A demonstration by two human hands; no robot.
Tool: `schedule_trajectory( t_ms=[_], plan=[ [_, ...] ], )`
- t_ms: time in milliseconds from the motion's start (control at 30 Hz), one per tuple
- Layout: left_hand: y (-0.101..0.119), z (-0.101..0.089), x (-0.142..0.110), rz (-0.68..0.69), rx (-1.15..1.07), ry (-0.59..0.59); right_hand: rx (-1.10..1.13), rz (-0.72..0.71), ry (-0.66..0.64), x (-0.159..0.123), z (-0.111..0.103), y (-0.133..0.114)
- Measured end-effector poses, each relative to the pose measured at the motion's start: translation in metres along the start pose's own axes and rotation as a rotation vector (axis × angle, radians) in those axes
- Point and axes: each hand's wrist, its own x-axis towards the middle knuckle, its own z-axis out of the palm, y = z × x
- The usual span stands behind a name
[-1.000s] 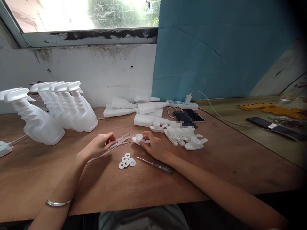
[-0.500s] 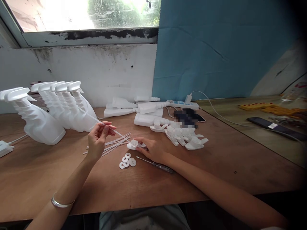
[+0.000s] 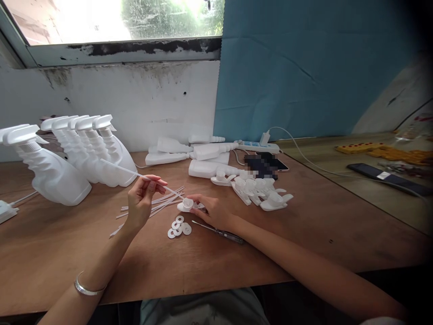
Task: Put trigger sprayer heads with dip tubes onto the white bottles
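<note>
Between the fingers of my left hand (image 3: 144, 198) is a thin white dip tube (image 3: 122, 169), slanting down to the right. Its lower end meets the round collar of a white spray trigger head (image 3: 186, 204); I cannot tell how deep it sits. My right hand (image 3: 213, 211) grips that head from the right, low over the table. Several more tubes (image 3: 162, 205) lie loosely crossed behind and beside my left hand. In front of the held head are several white ring washers (image 3: 177, 230). A screwdriver (image 3: 223, 234) with a see-through handle rests below my right hand.
Assembled spray bottles (image 3: 61, 171) stand at the left. Empty white bottles (image 3: 206, 168) lie in a pile at the back, near a power strip (image 3: 254, 146) and blurred phones (image 3: 267, 165). More trigger heads (image 3: 257, 192) are right of centre. A dark phone (image 3: 385, 177) lies far right.
My left hand has shifted slightly right, toward the trigger head, along with the tube. The right hand keeps its hold on the head. The whole view has shifted a little.
</note>
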Motion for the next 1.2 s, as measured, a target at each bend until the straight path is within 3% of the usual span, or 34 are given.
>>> schedule_trajectory(
  t_ms=[567, 767, 933, 1033, 1200],
  plan=[
    [0.002, -0.002, 0.000, 0.065, 0.103, -0.035, 0.002, -0.008, 0.009, 0.000, 0.000, 0.001],
    [0.007, 0.002, -0.003, 0.028, 0.129, -0.048, -0.001, -0.003, 0.005, 0.000, 0.000, 0.001],
    [-0.006, 0.013, -0.013, -0.037, 0.249, -0.222, -0.018, 0.004, -0.004, 0.000, 0.000, -0.001],
    [-0.016, 0.018, -0.018, 0.014, 0.369, -0.337, -0.014, 0.001, -0.013, 0.001, 0.000, -0.002],
    [-0.018, 0.024, -0.018, 0.082, 0.508, -0.330, -0.019, -0.025, -0.013, 0.001, 0.000, -0.001]
  ],
)
